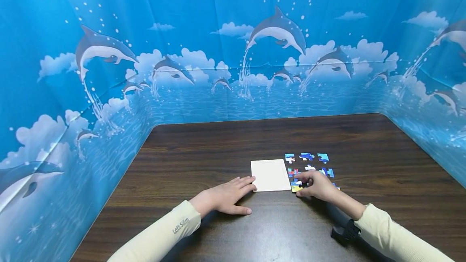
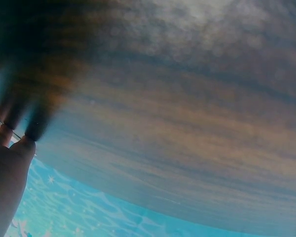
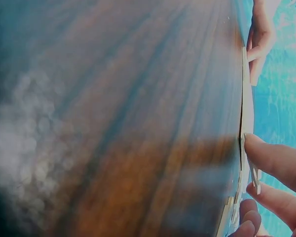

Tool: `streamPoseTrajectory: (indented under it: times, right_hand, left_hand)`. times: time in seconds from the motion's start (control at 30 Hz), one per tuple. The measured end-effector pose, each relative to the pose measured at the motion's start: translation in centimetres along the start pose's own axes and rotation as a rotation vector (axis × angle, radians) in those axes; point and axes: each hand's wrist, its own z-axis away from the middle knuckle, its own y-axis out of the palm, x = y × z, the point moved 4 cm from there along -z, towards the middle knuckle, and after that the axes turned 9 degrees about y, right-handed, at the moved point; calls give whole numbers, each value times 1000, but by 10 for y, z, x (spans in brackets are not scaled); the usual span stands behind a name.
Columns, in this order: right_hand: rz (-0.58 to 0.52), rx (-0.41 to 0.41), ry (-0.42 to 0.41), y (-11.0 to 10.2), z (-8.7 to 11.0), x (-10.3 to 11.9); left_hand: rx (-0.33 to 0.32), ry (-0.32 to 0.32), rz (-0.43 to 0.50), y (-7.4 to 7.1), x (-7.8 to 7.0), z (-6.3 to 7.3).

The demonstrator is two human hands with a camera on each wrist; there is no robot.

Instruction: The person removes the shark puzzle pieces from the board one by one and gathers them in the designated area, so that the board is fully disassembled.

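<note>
A white square puzzle board (image 1: 271, 175) lies flat on the brown wooden table. At its left edge rests my left hand (image 1: 233, 195), fingers straight, the fingertips touching the rim and the thumb spread out on the table. My right hand (image 1: 317, 186), beside the board's lower right corner, pinches a yellow-and-blue jigsaw piece (image 1: 296, 186) between thumb and finger. Seen edge-on in the right wrist view, a thin piece (image 3: 256, 180) is tilted between the fingertips. Under and behind this hand, some puzzle pieces are partly hidden.
Several loose jigsaw pieces lie in rough rows right of the board, among them a dark blue one (image 1: 307, 156), a light blue one (image 1: 323, 157) and a red-and-blue one (image 1: 293, 172). A dolphin-print curtain (image 1: 225, 43) surrounds the table (image 1: 204, 144).
</note>
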Motion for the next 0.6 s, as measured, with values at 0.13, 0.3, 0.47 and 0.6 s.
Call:
streamPoseTrajectory:
  times: [0.13,0.3,0.47,0.6]
  right_hand:
    - [9,4,19,0,0,0]
    - [-37,-6,11,-5,0,1]
    - [-71,-64,11,-13,0,-1]
    - [-45,-95,22,-17,1,-3]
  left_hand:
    - [0,0,-8,0,0,-1]
    - [6,-5,-12,1,1,-1]
    - [4,-5,5,0,1,-1]
    - [4,-1,24,-2,1,0]
